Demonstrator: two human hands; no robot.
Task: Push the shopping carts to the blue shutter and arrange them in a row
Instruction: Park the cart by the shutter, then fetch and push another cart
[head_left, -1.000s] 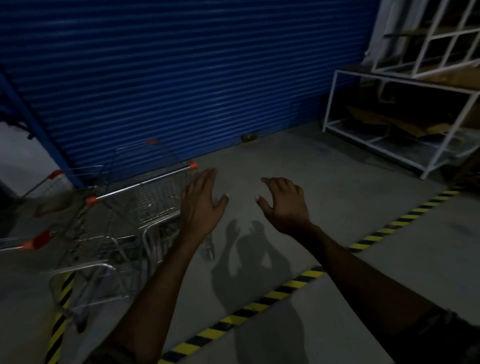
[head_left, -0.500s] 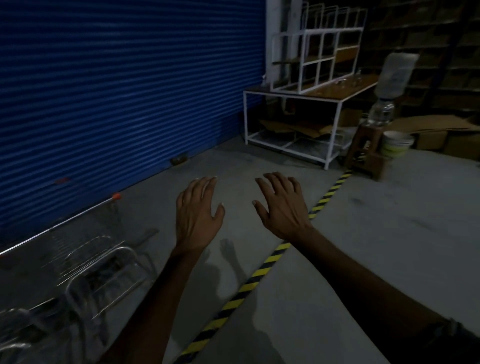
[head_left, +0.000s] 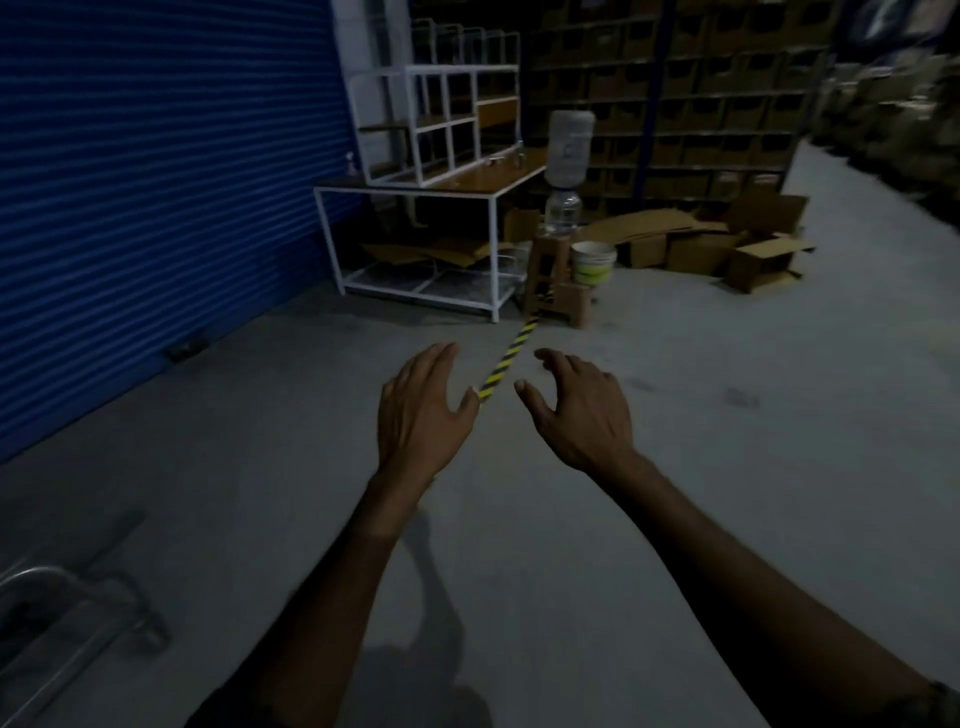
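Both hands are out in front, backs up, over the grey floor (head_left: 701, 467). The left hand (head_left: 423, 410) is flat with its fingers together and stretched out, and it holds nothing. The right hand (head_left: 582, 410) is spread too, but its fingers curl down a little like a claw, and it holds nothing either. The two hands are near each other but do not touch. Both arms are bare and reach in from the bottom of the view.

Between the hands, a yellow and black stripe (head_left: 506, 358) runs along the floor, away toward a small brown stool (head_left: 553, 283). A clear water jug (head_left: 569, 150) stands upside down on a stand on the stool. A white and green bucket (head_left: 594, 262) sits just beside the stool.

Left of the stool stands a white metal table (head_left: 410, 195) with a white rack (head_left: 441, 130) on top. Flat cardboard lies on its low shelf. More brown boxes (head_left: 748, 249) lie on the floor to the right, in front of tall dark shelves (head_left: 675, 93).

The blue shutter (head_left: 156, 182) fills the left side. Only a bit of one cart (head_left: 57, 618) shows, a silver bar in the bottom left corner, well away from both hands. It is blurry, and how close it stands to the shutter cannot be told.
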